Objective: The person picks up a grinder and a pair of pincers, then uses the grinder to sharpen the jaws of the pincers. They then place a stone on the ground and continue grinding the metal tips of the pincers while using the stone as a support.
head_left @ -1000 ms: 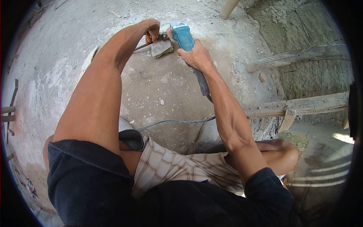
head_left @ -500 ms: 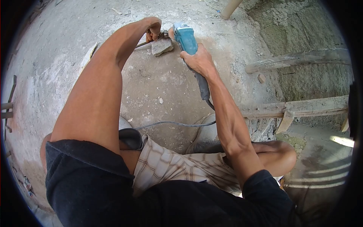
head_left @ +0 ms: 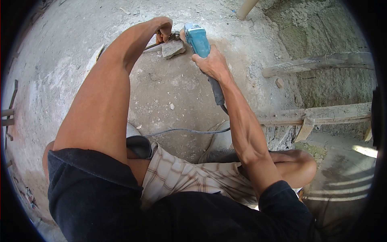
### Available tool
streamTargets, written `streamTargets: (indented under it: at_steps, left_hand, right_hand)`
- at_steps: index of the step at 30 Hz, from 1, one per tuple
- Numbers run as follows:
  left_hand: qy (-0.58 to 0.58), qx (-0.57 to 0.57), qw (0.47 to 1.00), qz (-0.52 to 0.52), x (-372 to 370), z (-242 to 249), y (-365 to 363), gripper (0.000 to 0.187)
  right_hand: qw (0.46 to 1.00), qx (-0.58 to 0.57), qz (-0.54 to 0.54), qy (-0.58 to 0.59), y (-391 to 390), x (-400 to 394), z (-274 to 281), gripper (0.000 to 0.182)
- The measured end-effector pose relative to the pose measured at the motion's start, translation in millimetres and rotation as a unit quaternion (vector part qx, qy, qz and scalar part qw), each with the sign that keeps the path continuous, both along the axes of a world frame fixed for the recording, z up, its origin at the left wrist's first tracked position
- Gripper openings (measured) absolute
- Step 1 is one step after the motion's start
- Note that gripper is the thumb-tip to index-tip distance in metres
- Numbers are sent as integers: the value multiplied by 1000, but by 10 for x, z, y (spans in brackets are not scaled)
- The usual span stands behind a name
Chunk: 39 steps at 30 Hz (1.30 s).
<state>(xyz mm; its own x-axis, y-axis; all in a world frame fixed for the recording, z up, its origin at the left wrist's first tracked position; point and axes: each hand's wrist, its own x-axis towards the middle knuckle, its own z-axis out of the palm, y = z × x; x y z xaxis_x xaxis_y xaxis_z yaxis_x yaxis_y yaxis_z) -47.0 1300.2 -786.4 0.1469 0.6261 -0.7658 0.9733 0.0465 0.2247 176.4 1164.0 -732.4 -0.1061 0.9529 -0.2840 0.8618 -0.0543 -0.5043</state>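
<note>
1. Any lettering on the teal power tool (head_left: 198, 41) was too small to read
2. The right hand (head_left: 213, 64) gripped the tool's body, forearm outstretched, its head just beside a stone (head_left: 173, 49)
3. The left hand (head_left: 164, 31), wrist sharply bent, was curled around a dark rod (head_left: 151, 47) near the stone

Left hand (head_left: 163, 30) curls under its own wrist, fingers partly hidden; the metal rod (head_left: 151, 46) it grips runs out of sight behind the left forearm (head_left: 135, 44), and the rod's tip over the stone (head_left: 173, 49) is too small to make out. Right hand (head_left: 213, 64) has its fingertips hidden around the angle grinder (head_left: 197, 42), disc unclear, cord (head_left: 181, 129) passing behind the right forearm (head_left: 246, 117). Post (head_left: 246, 9) cut off at top.
</note>
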Motion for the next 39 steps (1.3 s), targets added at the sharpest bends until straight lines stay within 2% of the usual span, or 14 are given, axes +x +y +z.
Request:
streamTargets:
  at_steps: [9,12,18,20,30,35,39]
  left_hand:
    - [-19,25,999,4,-44,-39,30,32]
    - [-34,-15,999,3,-54,-90,68,32]
    - [-32,-20,999,16,-49,-54,52,30]
    - [-13,7,1000,13,-31,-5,0,25]
    - [-5,16,1000,17,7,-7,-2,28]
    - [7,4,1000,5,-21,-34,27,20]
    - [-11,-6,1000,6,2,22,-6,25]
  right_hand:
    - [1000,14,6,-9,15,-8,6,76]
    - [1000,9,6,-11,6,-1,12,76]
    - [1000,6,12,-9,10,15,17,76]
    - [1000,5,11,-10,16,17,2,76]
    - [1000,10,11,-4,-5,41,-9,75]
    - [1000,17,6,10,-20,30,-11,74]
    - [1000,25,11,6,-10,34,-8,74]
